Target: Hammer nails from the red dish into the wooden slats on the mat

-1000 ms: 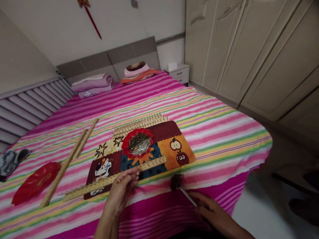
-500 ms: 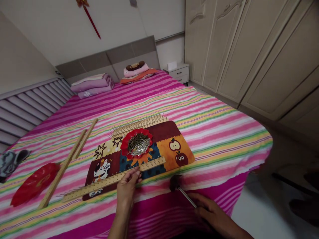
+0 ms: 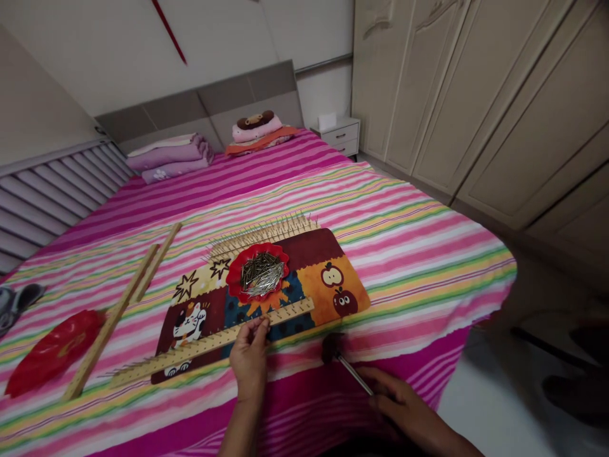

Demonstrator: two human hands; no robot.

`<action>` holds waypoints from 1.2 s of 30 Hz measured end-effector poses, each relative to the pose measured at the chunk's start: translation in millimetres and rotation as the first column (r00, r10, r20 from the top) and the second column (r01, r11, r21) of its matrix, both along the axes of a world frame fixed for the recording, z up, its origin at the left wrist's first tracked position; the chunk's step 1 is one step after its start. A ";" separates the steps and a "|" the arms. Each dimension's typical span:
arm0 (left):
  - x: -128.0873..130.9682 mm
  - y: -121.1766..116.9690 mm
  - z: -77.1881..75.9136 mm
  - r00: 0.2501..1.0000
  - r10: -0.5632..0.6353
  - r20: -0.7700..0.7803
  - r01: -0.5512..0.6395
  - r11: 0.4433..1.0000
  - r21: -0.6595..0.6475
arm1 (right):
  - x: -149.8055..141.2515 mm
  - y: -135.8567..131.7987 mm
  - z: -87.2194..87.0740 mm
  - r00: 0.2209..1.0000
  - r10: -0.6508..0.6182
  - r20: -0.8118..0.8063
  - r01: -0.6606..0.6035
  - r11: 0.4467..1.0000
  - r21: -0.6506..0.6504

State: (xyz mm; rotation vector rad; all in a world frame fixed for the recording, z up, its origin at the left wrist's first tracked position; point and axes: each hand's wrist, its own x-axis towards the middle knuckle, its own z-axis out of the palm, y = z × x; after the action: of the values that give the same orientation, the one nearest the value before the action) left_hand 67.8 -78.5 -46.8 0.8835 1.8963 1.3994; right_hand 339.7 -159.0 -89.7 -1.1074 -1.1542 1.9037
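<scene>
My left hand [image 3: 250, 355] pinches at the near wooden strip [image 3: 209, 343], a long slat studded with nails that lies across a patchwork mat [image 3: 314, 273]. My right hand [image 3: 404, 412] is closed round the metal handle of a small hammer [image 3: 335, 352], whose dark head rests on the striped bedspread [image 3: 404, 254]. A red dish [image 3: 257, 273] full of loose nails sits on the mat just beyond the strip. A second nailed strip [image 3: 261, 231] lies behind the dish.
Two bare wooden slats [image 3: 118, 304] and a red dish [image 3: 54, 349] lie to the left on the bed. Folded bedding [image 3: 166, 155] is stacked at the headboard. Wardrobe doors [image 3: 476, 95] stand to the right, and the bed's corner drops to the floor [image 3: 499, 393].
My left hand has slid right along the near strip and turned upright, fingertips now pinched at the strip. The hammer hand has barely moved. The view shifted slightly.
</scene>
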 end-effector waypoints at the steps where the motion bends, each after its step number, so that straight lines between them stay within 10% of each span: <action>1: -0.1 0.1 -0.6 1.000 -0.003 -0.007 0.003 1.000 -0.004 | -0.1 -0.1 -0.2 1.000 -0.003 0.002 0.003 1.000 -0.001; 11: 0.0 -1.0 -4.9 0.970 -0.082 -0.227 0.075 0.996 -0.040 | -6.2 -5.3 2.2 0.997 -0.079 0.023 0.080 0.996 -0.047; 16: 1.9 -0.8 -4.8 0.943 -0.081 -0.322 0.093 0.995 0.020 | -15.1 -8.7 31.3 0.996 -0.074 0.056 0.079 0.993 -0.093; 25: 2.5 -1.2 -12.8 0.922 -0.124 -0.366 0.162 0.984 0.075 | -53.6 28.4 108.8 0.982 0.007 0.191 -0.078 0.926 0.370; 36: 1.8 -3.0 -20.2 0.947 -0.102 -0.304 0.134 0.987 0.086 | -81.8 48.9 122.6 0.966 0.047 0.256 -0.158 0.886 0.436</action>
State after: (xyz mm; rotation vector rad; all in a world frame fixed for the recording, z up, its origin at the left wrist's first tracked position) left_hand 69.6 -81.4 -67.0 1.3036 1.9614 1.3646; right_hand 257.9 -110.1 33.0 -1.0397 -1.7196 1.4819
